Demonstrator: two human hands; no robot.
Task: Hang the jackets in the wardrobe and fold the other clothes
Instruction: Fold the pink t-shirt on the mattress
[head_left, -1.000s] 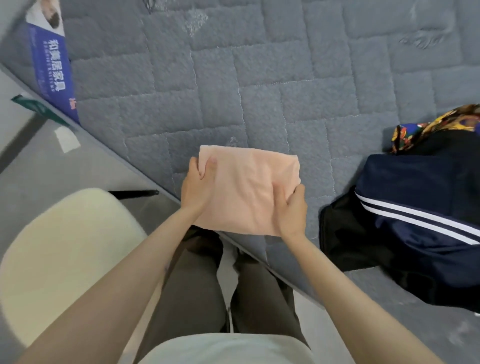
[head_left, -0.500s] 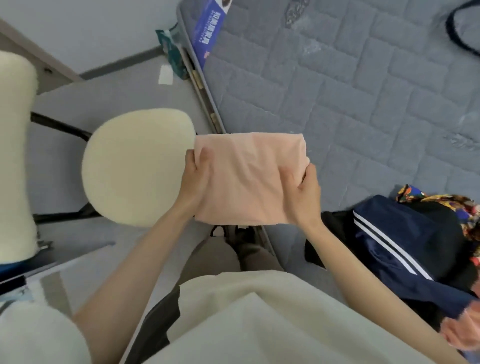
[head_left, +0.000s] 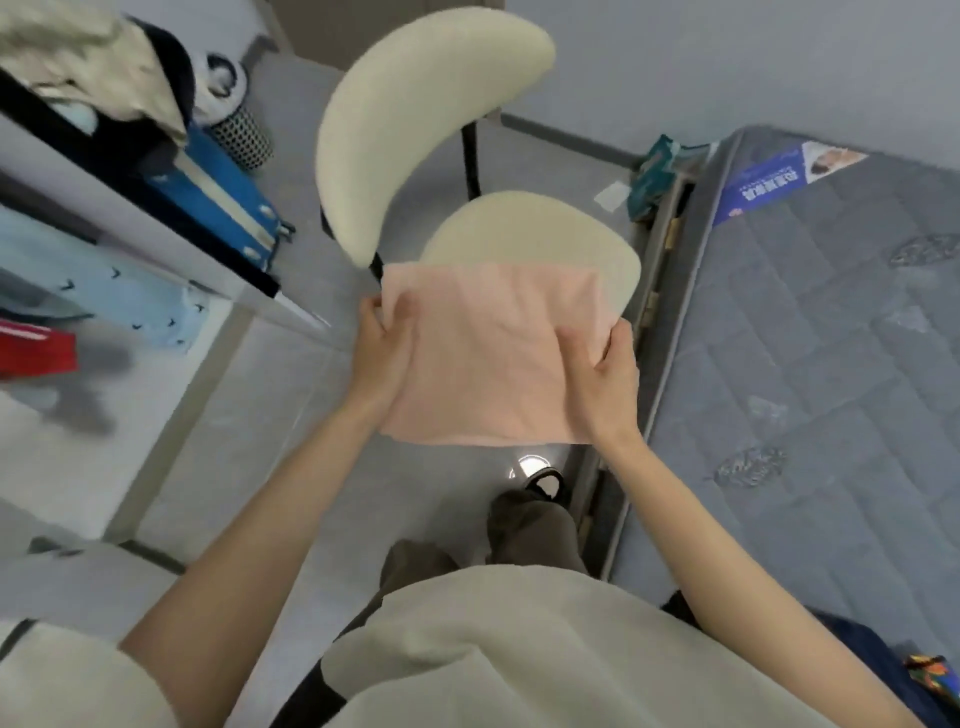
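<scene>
A folded pale pink garment (head_left: 488, 353) is held flat in the air in front of me, over the front edge of a cream chair seat (head_left: 530, 234). My left hand (head_left: 382, 343) grips its left edge with the thumb on top. At the right edge, my right hand (head_left: 605, 371) holds it the same way, fingers curled underneath. An open wardrobe (head_left: 156, 218) stands at the left with clothes hanging inside. The dark navy jacket (head_left: 852, 639) shows only as a sliver at the bottom right on the mattress.
The cream chair's backrest (head_left: 415, 119) stands ahead between the wardrobe and the grey quilted mattress (head_left: 810, 364) on the right. A colourful cloth (head_left: 935, 675) peeks in at the bottom right corner. Grey floor (head_left: 249, 431) lies between wardrobe and bed. My legs and shoe are below.
I have turned left, away from the mattress, carrying the folded pink garment in both hands; it has come off the bed and now hovers over the chair, with the wardrobe coming into view.
</scene>
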